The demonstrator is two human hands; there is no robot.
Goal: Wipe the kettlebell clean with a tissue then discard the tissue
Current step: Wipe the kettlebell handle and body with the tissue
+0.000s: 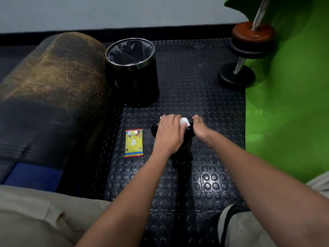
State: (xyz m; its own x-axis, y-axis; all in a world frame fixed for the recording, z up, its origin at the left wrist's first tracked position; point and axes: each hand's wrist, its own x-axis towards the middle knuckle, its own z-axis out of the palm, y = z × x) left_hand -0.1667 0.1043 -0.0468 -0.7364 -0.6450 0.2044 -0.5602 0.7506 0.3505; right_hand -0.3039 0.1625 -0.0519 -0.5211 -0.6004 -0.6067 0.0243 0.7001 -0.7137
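Observation:
A black kettlebell (154, 130) stands on the studded rubber floor, mostly hidden under my hands. My left hand (169, 132) lies over its top and presses a white tissue (184, 121) against it; the tissue shows between my two hands. My right hand (200, 128) grips the kettlebell's right side, fingers curled over it. A black bin (137, 82) with a steel rim and grey liner stands beyond the kettlebell, to the left.
A yellow tissue pack (133, 145) lies flat just left of the kettlebell. A worn padded bench roll (53, 90) fills the left. A barbell with weight plates (249, 43) leans at the back right against a green wall (293, 104). My knees frame the bottom corners.

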